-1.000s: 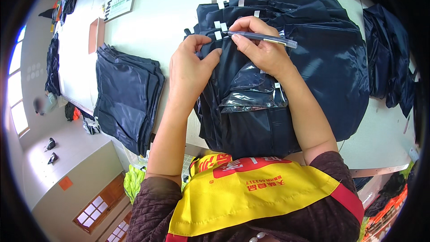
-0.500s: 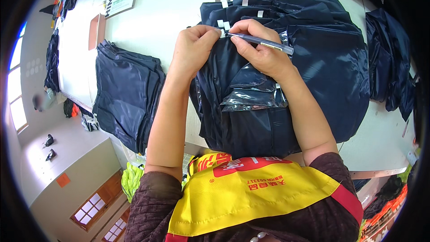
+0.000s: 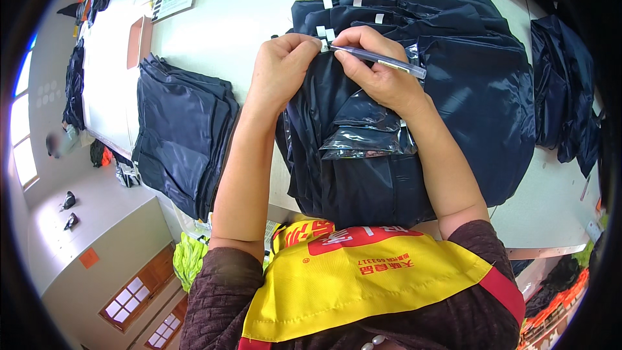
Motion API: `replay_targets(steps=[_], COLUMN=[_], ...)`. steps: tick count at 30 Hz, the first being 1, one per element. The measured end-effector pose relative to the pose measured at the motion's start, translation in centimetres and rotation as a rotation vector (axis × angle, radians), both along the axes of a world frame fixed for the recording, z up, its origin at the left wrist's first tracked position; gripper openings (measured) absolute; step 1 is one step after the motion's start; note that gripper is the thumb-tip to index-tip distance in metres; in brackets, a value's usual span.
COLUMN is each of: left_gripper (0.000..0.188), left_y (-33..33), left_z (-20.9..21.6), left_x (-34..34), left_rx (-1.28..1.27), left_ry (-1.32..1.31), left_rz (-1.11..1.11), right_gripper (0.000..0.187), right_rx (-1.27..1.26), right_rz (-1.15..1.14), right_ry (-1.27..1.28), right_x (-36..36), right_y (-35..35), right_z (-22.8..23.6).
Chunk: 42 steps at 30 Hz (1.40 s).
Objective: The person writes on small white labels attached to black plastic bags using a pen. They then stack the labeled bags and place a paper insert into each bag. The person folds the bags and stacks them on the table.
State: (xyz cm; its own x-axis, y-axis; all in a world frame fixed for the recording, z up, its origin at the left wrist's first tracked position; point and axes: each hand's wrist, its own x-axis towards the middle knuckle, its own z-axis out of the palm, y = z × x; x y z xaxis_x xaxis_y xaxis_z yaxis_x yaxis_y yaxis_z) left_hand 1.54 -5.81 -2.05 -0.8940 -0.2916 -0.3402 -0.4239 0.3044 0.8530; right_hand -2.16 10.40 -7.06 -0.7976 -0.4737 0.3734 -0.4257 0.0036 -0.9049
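Bright daylight, glaring window (image 3: 22, 113), fisheye-bent edges

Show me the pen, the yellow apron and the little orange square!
Pen (image 3: 392, 63), head view: on its see-through barrel.
Yellow apron (image 3: 350, 285), head view: on its plain cloth.
Orange square (image 3: 89, 258), head view: on its middle.

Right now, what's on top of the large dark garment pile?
On the pile: white tags toward the far side, a shiny piece closer in. The right hand, holding a pen, hides what's beneath it.
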Motion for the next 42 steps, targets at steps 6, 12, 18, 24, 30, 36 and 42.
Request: replay_targets(steps=[6,12,18,24,30,36,42], left_gripper=[0.024,0.023,0.026,0.016,0.017,0.030,0.027], left_y=[0.0,0.8,4.5,6.6,1.7,-0.9,-0.8], left_z=[0.1,2.0,2.6,1.8,1.6,1.1,0.9], left_x=[0.1,1.4,6.0,7.7,4.2,3.3,2.0], left_rx=[0.008,-0.057,-0.438,-0.516,-0.660,-0.461,-0.219], left_ry=[0.006,0.021,0.457,0.487,0.362,-0.025,-0.029], left_rz=[0.012,-0.083,-0.625,-0.827,-0.130,-0.011,0.002], right_gripper=[0.013,0.013,0.016,0.016,0.017,0.018,0.019], right_rx=[0.016,-0.241,-0.391,-0.245,-0.153,-0.154,-0.153], right_rz=[0.002,-0.085,-0.009,0.081,0.064,0.083,0.081], right_ry=[-0.022,-0.222,-0.382,-0.367,-0.296,-0.310,-0.286], right_x=[-0.1,0.0,-0.5,1.1,0.9,0.8,0.8], right_y=[0.1,0.3,1.7,0.2,-0.4,-0.5,-0.5], right_z=[-0.1,-0.5,2.6,1.7,0.5,0.5,0.2])
